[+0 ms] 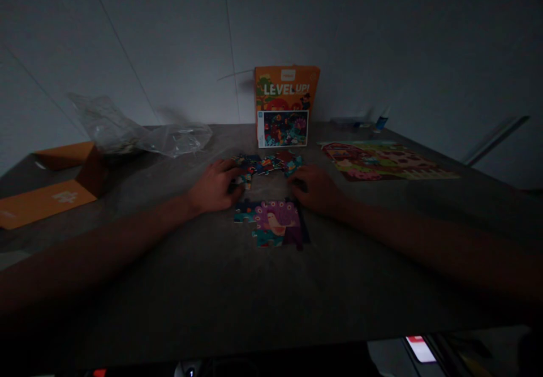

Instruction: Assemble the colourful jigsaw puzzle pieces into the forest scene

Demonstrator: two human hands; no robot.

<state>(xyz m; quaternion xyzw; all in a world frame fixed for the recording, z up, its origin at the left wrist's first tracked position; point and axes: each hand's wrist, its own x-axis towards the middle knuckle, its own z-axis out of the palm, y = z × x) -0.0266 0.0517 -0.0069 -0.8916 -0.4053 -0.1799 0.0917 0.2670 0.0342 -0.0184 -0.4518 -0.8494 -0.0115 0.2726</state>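
Note:
My left hand (pixel 215 186) rests on the table at the left of a loose heap of jigsaw pieces (pixel 267 165). Its thumb stands apart from the fingers, and the fingertips touch the heap's edge near a pale-edged piece (pixel 246 181). On the heap's right side, my right hand (pixel 316 189) has its fingers curled toward the thumb; anything between the tips is too dark to make out. Nearer to me lies a joined patch of puzzle (pixel 275 223) with a pink and purple bird, just below both hands.
An orange puzzle box (pixel 286 91) stands at the back, a picture card (pixel 285 129) leaning on it. A finished farm puzzle (pixel 382 161) lies right, with a small bottle (pixel 382 120) behind. Left are an open orange box tray (pixel 51 196) and a clear plastic bag (pixel 178 138).

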